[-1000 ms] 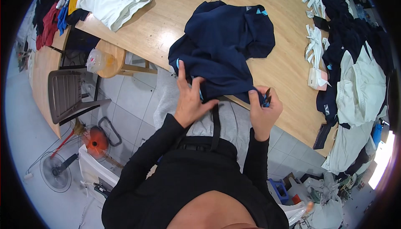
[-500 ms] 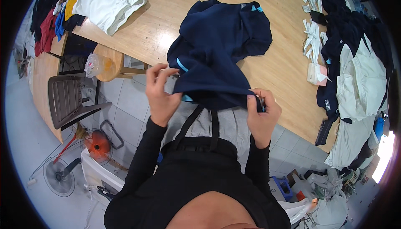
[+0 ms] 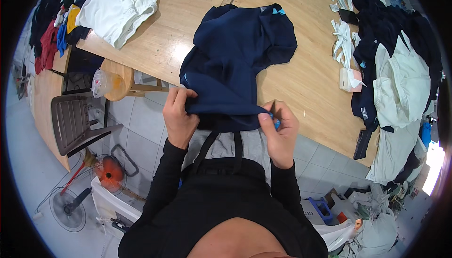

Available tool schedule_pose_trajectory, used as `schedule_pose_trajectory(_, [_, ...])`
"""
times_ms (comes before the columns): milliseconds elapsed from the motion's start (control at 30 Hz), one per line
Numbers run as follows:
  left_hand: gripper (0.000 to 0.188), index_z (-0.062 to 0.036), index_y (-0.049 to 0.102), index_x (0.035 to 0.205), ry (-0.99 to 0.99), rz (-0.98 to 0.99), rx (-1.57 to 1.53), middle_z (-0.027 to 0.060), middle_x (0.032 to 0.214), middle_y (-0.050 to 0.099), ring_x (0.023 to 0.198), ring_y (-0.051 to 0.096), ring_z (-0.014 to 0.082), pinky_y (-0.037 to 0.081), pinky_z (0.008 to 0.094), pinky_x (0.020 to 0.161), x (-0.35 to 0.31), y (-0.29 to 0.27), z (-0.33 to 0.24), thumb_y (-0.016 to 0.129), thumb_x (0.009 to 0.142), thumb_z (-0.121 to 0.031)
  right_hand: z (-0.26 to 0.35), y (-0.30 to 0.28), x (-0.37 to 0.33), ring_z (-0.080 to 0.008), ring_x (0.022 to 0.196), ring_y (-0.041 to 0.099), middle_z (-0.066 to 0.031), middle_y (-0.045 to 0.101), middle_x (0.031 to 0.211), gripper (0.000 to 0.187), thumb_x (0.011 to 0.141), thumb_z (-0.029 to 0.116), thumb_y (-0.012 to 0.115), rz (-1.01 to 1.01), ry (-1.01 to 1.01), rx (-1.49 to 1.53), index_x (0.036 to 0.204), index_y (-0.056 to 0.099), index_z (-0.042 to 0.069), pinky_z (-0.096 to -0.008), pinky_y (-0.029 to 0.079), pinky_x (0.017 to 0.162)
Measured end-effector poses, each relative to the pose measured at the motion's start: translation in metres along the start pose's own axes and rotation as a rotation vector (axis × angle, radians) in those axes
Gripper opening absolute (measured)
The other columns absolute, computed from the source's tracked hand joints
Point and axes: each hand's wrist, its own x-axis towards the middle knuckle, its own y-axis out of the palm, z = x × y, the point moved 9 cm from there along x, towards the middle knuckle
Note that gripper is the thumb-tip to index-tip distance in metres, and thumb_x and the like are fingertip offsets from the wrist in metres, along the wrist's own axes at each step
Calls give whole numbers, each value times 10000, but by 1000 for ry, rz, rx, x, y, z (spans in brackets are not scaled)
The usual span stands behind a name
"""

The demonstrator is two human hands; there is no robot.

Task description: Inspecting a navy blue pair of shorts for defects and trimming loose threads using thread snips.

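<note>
A navy blue garment lies rumpled on the wooden table, its near end hanging over the front edge toward me. My left hand pinches the left side of that near end, fingers closed on the cloth. At the right corner my right hand grips the same edge between thumb and fingers, with a bit of light blue showing there. Between both hands the edge is drawn taut. Light blue patches also show at the garment's far right and left side.
White folded garments lie at the table's far left. Along the right edge are white straps, a pink tissue box and piled white garments. On the left stand a wooden stool, a brown chair and fans.
My left hand's fingers have closed further on the cloth. My right hand and the garment's near edge have shifted left, and the view has shifted slightly.
</note>
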Motion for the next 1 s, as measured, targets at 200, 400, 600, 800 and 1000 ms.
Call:
schedule_pose_trajectory(200, [376,0,712,1027,-111,28,-127,97,953,658,866,690,262,555,356,794,0,-15,19,619,711,182,-29,-52,-4,-2,596,355,77,490,848,105,1066,95,712,-469,222,346,1140,669,34,-214,266,504])
schedule_pose_trajectory(400, [149,4,738,1135,-609,212,-678,62,1054,761,857,702,113,590,270,825,-16,31,71,660,1008,16,-42,-46,-2,2,590,388,91,518,810,45,1070,97,709,-350,344,416,1079,673,73,-211,266,487])
schedule_pose_trajectory(600, [341,46,695,1228,-1121,170,-2099,172,1262,783,1137,771,296,620,442,1017,-32,57,94,542,1112,-237,-75,-42,-2,-104,520,448,13,623,759,186,1108,226,631,-294,616,848,952,634,125,-269,266,458])
schedule_pose_trajectory(800, [367,17,721,1172,-830,112,-1827,175,1214,791,1147,756,311,560,459,1103,-21,20,110,619,1073,-320,-75,-25,6,-95,598,489,5,647,832,186,1127,221,574,-107,590,934,964,596,134,-258,260,484])
schedule_pose_trajectory(1000, [238,-50,652,1027,-864,116,-1495,71,1040,716,1038,707,212,559,390,991,-31,12,112,620,1063,-283,-70,-14,6,-95,619,499,8,635,842,130,1114,194,589,-6,585,1009,1016,626,116,-251,269,485])
